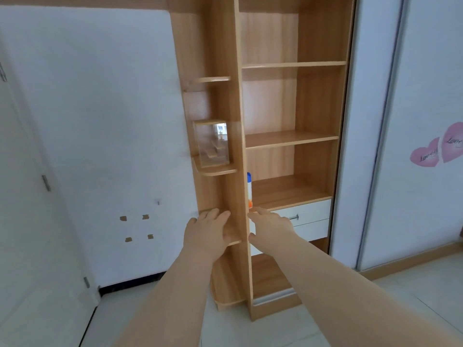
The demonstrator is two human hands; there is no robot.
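Observation:
A tall wooden shelf unit point(290, 139) stands ahead against the white wall. My left hand point(206, 231) reaches to the small rounded side shelf point(233, 240) with straight fingers and holds nothing. My right hand point(271, 227), fingers also straight, is stretched out in front of the white drawers point(310, 212), its fingertips just below a white spray bottle point(249, 190) with a blue cap and orange base that stands on the shelf above. A clear display box point(213, 144) with a wooden model inside sits on the side shelf higher up.
White sliding wardrobe doors point(411, 96) with pink heart stickers point(437, 149) fill the right side. A white door point(25, 196) with hinges is at the left. The floor point(413, 284) is pale tile. The upper shelves hold nothing that I can see.

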